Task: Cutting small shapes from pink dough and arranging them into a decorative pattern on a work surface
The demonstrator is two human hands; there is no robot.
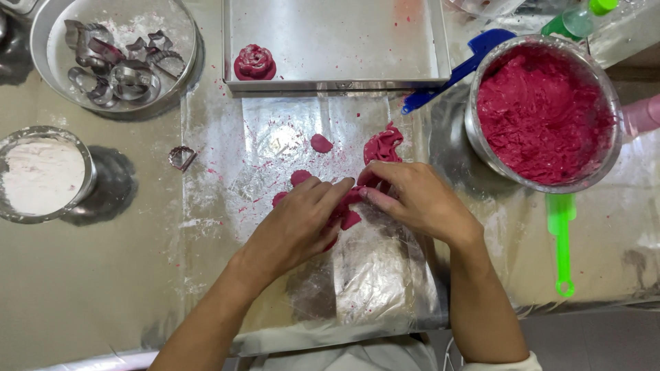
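Head view, items listed largest to smallest.

1. Counter (103,288): covered with a beige sheet, with clear film (371,275) laid over the middle. The film is dusted with flour and pink crumbs.
2. Tray (337,84): metal, at the far edge. One finished dough rose (254,63) sits in its near left corner.
3. Dough bowl (605,89): steel, far right, filled with pink dough. A blue scraper (474,58) lies between it and the tray, and a green tool (562,240) lies just in front of it.
4. Cutter bowl (48,41): far left, holding metal cutters. One loose cutter (181,157) lies on the counter nearby.
5. Flour bowl (41,175): left edge.
6. Left hand (302,223): fingers closed together over the dough petals (350,218) at the centre of the film.
7. Right hand (412,199): fingertips pinched on the same petals, touching the left hand.
8. Dough lump (383,145): just beyond the right hand.
9. Dough disc (321,143): lies apart, farther out.

Risks, as judged: thin petals may tear or smear if pinched too hard. Dough may stick to the film where the flour is sparse, and the loose film may wrinkle and drag nearby pieces.

No more of the room shows.
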